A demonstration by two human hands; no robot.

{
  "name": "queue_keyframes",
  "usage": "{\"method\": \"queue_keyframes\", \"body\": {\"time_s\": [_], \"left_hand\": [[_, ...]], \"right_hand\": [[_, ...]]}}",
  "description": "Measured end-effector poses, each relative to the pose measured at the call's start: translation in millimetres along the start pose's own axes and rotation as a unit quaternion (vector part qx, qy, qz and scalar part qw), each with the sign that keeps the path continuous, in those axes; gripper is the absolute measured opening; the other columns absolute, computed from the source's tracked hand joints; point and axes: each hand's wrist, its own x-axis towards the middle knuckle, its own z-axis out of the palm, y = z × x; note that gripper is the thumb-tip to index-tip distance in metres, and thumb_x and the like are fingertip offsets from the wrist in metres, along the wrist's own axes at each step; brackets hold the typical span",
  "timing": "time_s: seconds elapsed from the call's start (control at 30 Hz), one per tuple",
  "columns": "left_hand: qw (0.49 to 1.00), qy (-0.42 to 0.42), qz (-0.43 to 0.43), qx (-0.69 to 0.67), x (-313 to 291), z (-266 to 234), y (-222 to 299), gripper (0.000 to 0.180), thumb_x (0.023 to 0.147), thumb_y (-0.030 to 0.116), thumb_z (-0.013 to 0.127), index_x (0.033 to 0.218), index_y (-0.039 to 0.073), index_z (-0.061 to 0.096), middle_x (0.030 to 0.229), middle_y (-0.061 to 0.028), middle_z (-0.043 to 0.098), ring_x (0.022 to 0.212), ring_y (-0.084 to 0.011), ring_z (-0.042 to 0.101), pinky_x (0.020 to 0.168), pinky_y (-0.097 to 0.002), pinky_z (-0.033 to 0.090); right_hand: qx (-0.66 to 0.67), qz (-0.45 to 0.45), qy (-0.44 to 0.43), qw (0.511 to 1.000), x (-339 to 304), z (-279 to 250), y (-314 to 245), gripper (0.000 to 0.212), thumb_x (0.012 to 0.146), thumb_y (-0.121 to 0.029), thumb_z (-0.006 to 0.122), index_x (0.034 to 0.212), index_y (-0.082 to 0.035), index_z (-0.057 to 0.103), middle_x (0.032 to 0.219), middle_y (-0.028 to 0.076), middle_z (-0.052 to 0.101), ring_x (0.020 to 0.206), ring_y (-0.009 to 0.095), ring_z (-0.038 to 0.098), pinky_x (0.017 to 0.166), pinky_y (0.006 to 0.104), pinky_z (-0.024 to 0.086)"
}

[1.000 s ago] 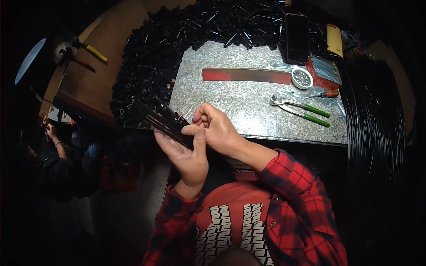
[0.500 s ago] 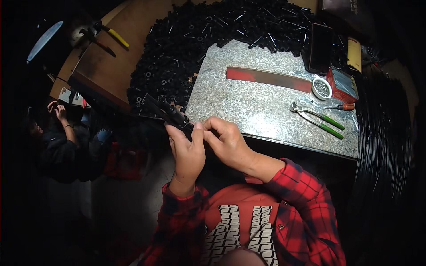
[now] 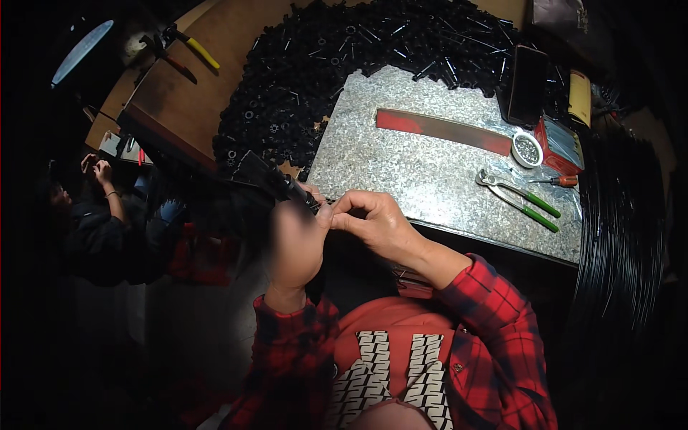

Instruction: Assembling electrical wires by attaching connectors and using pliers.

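My left hand [image 3: 297, 240] is closed round a black ribbed part [image 3: 276, 185], long and tilted up to the left, at the near left corner of the speckled board. Part of this hand is blurred. Against the left thumb, at the lower end of the part, my right hand [image 3: 383, 226] has its thumb and forefinger pinched together. Whatever lies between those fingertips is too small to make out. On the board [image 3: 423, 183], well apart from both hands, lie pincers with green handles [image 3: 534, 209].
Small black parts [image 3: 287, 86] are heaped behind and left of the board. It carries a red-brown strip [image 3: 444, 132], a white bowl of small metal pieces [image 3: 527, 149] and an orange-handled screwdriver [image 3: 565, 181]. Thin black rods [image 3: 620, 229] hang at the right. Another person [image 3: 107, 222] sits far left.
The whole bench has shifted slightly right and down in view. My left hand has turned round the black part, and my right fingertips still meet it at the left thumb.
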Motion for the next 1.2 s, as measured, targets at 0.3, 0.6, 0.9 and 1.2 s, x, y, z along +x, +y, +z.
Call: {"method": "queue_keyframes", "body": {"time_s": [0.3, 0.6, 0.9, 1.2], "left_hand": [[0.995, -0.087, 0.022, -0.032, 3, -10, -1, 0.027, 0.091, 0.005, 0.057, 0.110, 0.001, 0.039, 0.098, -0.0056, 0.044, 0.086, -0.0103, 0.046, 0.079, -0.0253, 0.042], [0.994, -0.092, 0.026, -0.049, 7, -13, -4, 0.022, 0.090, 0.010, 0.062, 0.101, 0.003, 0.044, 0.091, -0.0033, 0.045, 0.082, -0.0095, 0.045, 0.075, -0.0245, 0.041], [0.996, -0.080, 0.026, -0.015, 2, -7, -3, 0.028, 0.087, -0.003, 0.057, 0.108, 0.007, 0.041, 0.097, -0.0038, 0.043, 0.088, -0.0109, 0.045, 0.081, -0.0258, 0.040], [0.999, -0.018, 0.039, -0.016, -1, 0, 1, 0.016, 0.086, -0.003, 0.056, 0.095, 0.004, 0.045, 0.087, -0.0011, 0.046, 0.077, -0.0070, 0.044, 0.069, -0.0219, 0.039]], "right_hand": [[0.016, 0.023, -0.042, 0.999, 0, -4, -2, 0.013, 0.088, -0.013, 0.064, 0.089, 0.000, 0.066, 0.083, 0.003, 0.067, 0.080, 0.007, 0.058, 0.072, 0.0234, 0.047], [0.022, 0.021, -0.024, 0.999, -1, -1, -5, 0.014, 0.090, -0.015, 0.062, 0.091, -0.001, 0.064, 0.079, 0.000, 0.063, 0.076, 0.006, 0.054, 0.069, 0.0231, 0.045], [0.024, 0.027, -0.016, 0.999, -3, 2, 0, 0.014, 0.090, -0.015, 0.062, 0.089, -0.001, 0.063, 0.075, -0.002, 0.059, 0.073, 0.005, 0.050, 0.065, 0.0223, 0.043], [0.032, 0.030, 0.009, 0.999, -7, 8, -1, 0.017, 0.087, -0.015, 0.064, 0.083, 0.001, 0.061, 0.069, 0.004, 0.060, 0.067, 0.007, 0.051, 0.060, 0.0256, 0.043]]}}
